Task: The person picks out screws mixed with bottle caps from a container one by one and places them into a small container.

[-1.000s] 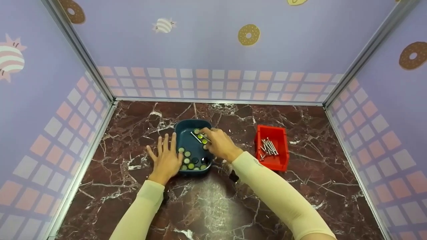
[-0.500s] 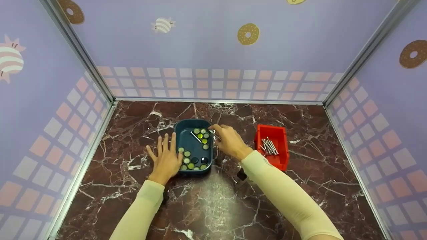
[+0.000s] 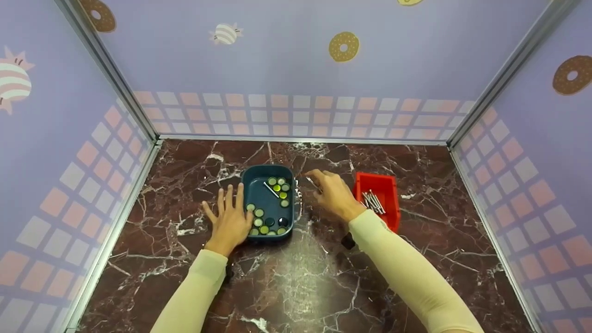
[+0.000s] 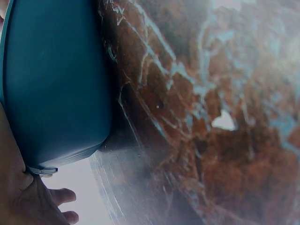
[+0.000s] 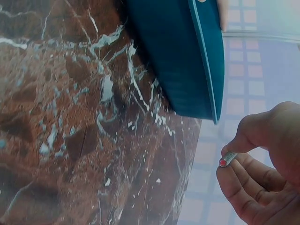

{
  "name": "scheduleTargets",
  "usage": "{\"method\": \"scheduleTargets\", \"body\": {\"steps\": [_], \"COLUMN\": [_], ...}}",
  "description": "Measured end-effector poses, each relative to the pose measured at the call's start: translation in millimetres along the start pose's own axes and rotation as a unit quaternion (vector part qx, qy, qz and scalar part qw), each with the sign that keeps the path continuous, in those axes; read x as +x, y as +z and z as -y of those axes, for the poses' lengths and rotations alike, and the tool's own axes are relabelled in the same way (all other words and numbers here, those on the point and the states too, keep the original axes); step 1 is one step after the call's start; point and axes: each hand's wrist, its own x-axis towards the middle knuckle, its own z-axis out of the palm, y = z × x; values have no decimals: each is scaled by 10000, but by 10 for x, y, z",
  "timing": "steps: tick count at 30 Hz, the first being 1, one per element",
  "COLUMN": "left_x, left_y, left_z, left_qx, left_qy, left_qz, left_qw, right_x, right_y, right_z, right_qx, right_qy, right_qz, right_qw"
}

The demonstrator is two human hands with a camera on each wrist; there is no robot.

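My left hand (image 3: 230,227) lies with spread fingers along the left side of a dark teal tray (image 3: 257,188), its thumb over the rim. In the left wrist view the tray's outer wall (image 4: 56,79) fills the upper left. My right hand (image 3: 337,194) is in the air right of the tray and pinches a silver screw (image 3: 312,181) between thumb and fingers. The right wrist view shows that screw's threaded end (image 5: 228,160). Inside the tray lie another silver screw (image 3: 271,189) and several small round discs (image 3: 264,229), mostly greenish, a couple dark.
A red bin (image 3: 387,179) with several silver screws (image 3: 373,202) stands to the right, partly behind the right wrist. The tabletop (image 3: 296,286) is dark red marble. Lilac walls (image 3: 286,60) enclose the back and both sides.
The right hand has come out of the tray and moved right toward the red bin, carrying the pinched screw. Left hand and tray stay in place.
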Motion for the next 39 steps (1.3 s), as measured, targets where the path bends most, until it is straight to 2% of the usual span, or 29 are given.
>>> {"method": "scheduleTargets", "body": {"steps": [9, 20, 28, 39], "left_x": [-15, -12, -18, -9], "left_y": [-10, -3, 1, 6], "left_z": [-9, -10, 1, -12], "left_qx": [64, -54, -8, 21], "left_qy": [30, 66, 28, 16], "left_qz": [-53, -83, -90, -109], "left_qw": [10000, 9999, 10000, 9999], "right_x": [-101, -240, -360, -533], "right_y": [-119, -281, -391, -493], "right_z": [-153, -345, -471, -687], "right_qx": [-66, 122, 133, -65], "right_qy": [102, 299, 641, 780], "right_qz": [-131, -271, -355, -563], "right_qw": [9998, 9991, 9972, 9953]}}
